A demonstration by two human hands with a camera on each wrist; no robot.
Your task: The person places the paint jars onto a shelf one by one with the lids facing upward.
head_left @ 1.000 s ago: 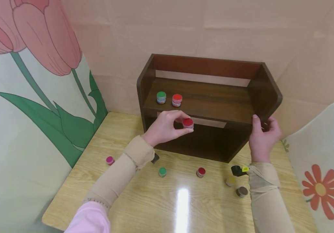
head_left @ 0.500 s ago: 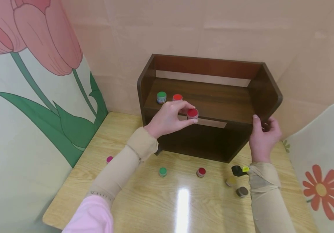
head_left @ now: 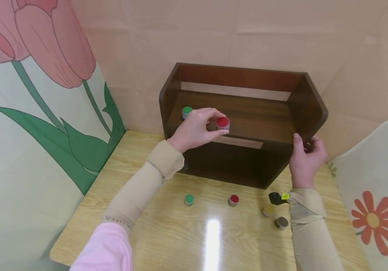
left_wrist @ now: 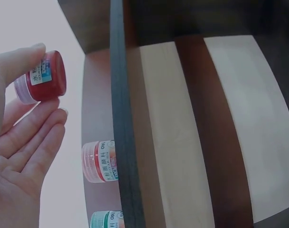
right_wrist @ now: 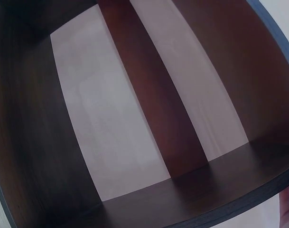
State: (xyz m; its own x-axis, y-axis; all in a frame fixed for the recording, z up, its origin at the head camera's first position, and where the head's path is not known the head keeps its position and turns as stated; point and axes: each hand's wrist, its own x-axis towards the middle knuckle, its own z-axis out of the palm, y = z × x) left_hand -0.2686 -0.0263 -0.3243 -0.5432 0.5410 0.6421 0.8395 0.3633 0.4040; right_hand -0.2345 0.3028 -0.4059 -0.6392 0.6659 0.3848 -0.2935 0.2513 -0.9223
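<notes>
My left hand pinches a small red paint jar between thumb and fingers, held upright in front of the upper board of a dark brown shelf. In the left wrist view the red jar's printed label shows beside the thumb. A green-lidded paint jar stands on that board at the left. Beside it, a bright red paint jar shows in the left wrist view; the left hand hides it in the head view. My right hand grips the shelf's right side, thumb on the front edge.
On the wooden table in front of the shelf stand a green jar, a dark red jar, a yellow jar and a dark brown jar. Patterned cloth hangs at the left.
My left hand has lifted the red jar upward and slightly right, from below the board's front edge to its level. The left sleeve now covers the magenta jar. The right hand stays put.
</notes>
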